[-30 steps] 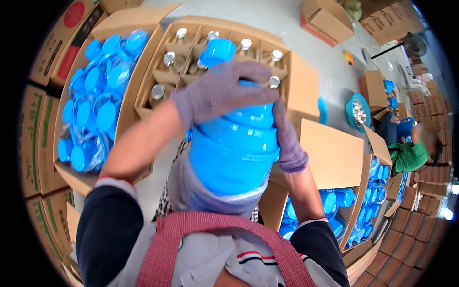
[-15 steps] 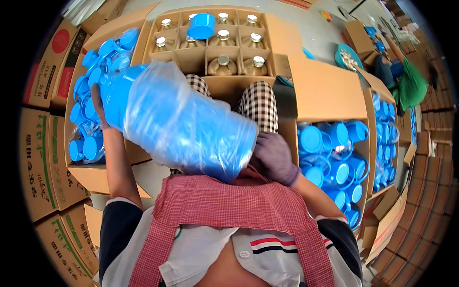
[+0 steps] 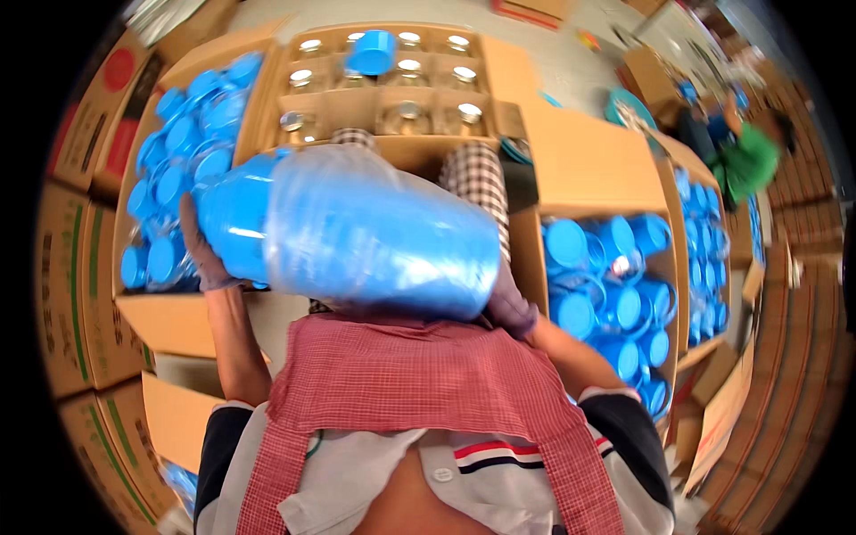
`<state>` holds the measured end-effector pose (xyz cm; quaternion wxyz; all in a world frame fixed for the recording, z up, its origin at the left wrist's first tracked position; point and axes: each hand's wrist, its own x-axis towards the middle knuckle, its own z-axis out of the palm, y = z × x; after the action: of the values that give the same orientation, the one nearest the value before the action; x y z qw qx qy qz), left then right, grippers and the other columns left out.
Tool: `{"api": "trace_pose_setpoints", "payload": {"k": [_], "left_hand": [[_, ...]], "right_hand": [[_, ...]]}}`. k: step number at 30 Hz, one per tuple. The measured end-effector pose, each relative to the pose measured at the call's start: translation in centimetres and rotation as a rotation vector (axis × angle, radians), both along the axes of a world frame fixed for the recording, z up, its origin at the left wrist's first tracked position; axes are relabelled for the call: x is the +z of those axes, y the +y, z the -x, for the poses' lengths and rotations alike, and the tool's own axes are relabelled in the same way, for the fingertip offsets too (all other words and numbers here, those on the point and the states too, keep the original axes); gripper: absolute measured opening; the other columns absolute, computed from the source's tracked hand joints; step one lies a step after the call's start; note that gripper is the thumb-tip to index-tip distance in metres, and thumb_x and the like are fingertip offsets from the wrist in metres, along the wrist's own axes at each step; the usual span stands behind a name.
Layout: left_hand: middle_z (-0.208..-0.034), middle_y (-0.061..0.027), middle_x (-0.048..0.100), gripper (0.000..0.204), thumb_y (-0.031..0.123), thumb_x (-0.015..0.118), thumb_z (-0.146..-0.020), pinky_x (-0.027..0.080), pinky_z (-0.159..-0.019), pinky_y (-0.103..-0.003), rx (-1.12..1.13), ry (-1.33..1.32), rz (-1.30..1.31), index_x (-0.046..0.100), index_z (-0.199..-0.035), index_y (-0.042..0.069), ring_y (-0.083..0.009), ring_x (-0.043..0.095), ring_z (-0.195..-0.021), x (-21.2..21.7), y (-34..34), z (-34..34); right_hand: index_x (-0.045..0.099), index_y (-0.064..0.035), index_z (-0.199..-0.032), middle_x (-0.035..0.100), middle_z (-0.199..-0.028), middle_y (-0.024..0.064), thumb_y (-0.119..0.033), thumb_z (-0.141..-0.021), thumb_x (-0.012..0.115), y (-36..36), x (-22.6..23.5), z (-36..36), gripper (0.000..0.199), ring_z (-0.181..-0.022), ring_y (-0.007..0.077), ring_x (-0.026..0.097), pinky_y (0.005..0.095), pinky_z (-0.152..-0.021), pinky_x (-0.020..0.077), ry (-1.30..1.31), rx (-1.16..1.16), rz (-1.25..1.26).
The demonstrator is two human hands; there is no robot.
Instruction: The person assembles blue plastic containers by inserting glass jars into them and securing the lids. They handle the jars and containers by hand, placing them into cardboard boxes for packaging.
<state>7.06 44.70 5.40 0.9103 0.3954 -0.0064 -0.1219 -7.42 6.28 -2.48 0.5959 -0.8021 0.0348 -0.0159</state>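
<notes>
Across my lap lies a large blue cylindrical bundle (image 3: pixel 383 241) in clear plastic wrap; what makes it up is hard to tell. My left hand (image 3: pixel 201 250), in a purplish glove, supports its narrower left end. Gloved likewise, my right hand (image 3: pixel 512 299) grips the wider right end, its fingers partly hidden behind it. Beyond my knees stands a divided carton (image 3: pixel 419 143) of clear bottles with silver caps, and a blue cup (image 3: pixel 371 52) rests on top of them. One front compartment (image 3: pixel 348 114) shows no bottle.
An open carton at left holds blue cups (image 3: pixel 183 135); another at right holds blue cups with handles (image 3: pixel 628 308). Its raised flap (image 3: pixel 593 165) stands beside the bottles. Stacked cartons (image 3: pixel 67 285) line the left. Far right, a person in green (image 3: pixel 747 165) is near a teal basin (image 3: pixel 629 107).
The bundle has turned closer to level, its left end dropping slightly and its right end shifting rightward. Both hands keep hold. The whole view has shifted a little, and the person in green has changed posture.
</notes>
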Motion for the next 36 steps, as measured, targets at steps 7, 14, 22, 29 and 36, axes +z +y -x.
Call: {"api": "trace_pose_setpoints", "payload": {"k": [7, 14, 22, 29, 36], "left_hand": [[-0.126, -0.0200, 0.058, 0.068, 0.050, 0.054, -0.092, 0.046, -0.102, -0.046, 0.300, -0.022, 0.271, 0.045, -0.136, 0.000, -0.0322, 0.057, -0.116, -3.6, 2.9, 1.9], [-0.123, -0.0172, 0.060, 0.045, 0.035, 0.063, -0.087, 0.050, -0.094, -0.040, 1.070, -1.031, -1.039, 0.057, -0.124, 0.010, -0.0265, 0.062, -0.108, 9.1, 7.7, -0.7], [-0.109, -0.0216, 0.063, 0.064, 0.042, 0.075, -0.074, 0.049, -0.091, -0.038, 0.466, -1.505, -1.504, 0.057, -0.118, -0.002, -0.0306, 0.064, -0.100, 26.5, 3.3, -3.4], [-0.117, -0.0204, 0.060, 0.056, 0.037, 0.070, -0.078, 0.049, -0.092, -0.039, 1.070, -0.718, -1.897, 0.056, -0.121, 0.004, -0.0305, 0.061, -0.106, 3.9, 11.6, -10.2], [-0.128, -0.0176, 0.052, 0.057, 0.027, 0.062, -0.083, 0.045, -0.097, -0.041, 0.851, -0.261, -2.590, 0.046, -0.135, 0.009, -0.0293, 0.056, -0.114, -12.2, 18.1, -6.9]], "right_hand": [[0.051, -0.0001, -0.132, 0.056, -0.128, 0.0134, -0.007, -0.093, 0.050, -5.3, 14.2, -5.3, 0.040, -0.116, 0.0220, 0.054, 0.0344, -0.100, 0.0411, -0.152, 0.260, 0.455], [0.042, 0.0094, -0.132, 0.044, -0.140, 0.0228, 0.003, -0.090, 0.051, 10.7, 21.2, -20.1, 0.044, -0.127, 0.0323, 0.048, 0.0426, -0.109, 0.0383, -0.593, 1.037, 0.627], [0.034, 0.0007, -0.140, 0.047, -0.137, 0.0183, -0.007, -0.094, 0.053, 20.1, 25.2, -29.3, 0.050, -0.122, 0.0280, 0.052, 0.0396, -0.105, 0.0430, -0.391, 0.749, -0.422], [0.037, -0.0011, -0.139, 0.052, -0.131, 0.0161, -0.012, -0.094, 0.055, 20.5, 22.0, -31.8, 0.050, -0.118, 0.0267, 0.055, 0.0380, -0.102, 0.0452, -0.291, 0.596, -0.604], [0.039, -0.0030, -0.138, 0.056, -0.126, 0.0140, -0.017, -0.094, 0.057, 18.8, 17.9, -33.5, 0.050, -0.113, 0.0255, 0.058, 0.0365, -0.099, 0.0474, -0.090, 0.510, -0.842]]}}
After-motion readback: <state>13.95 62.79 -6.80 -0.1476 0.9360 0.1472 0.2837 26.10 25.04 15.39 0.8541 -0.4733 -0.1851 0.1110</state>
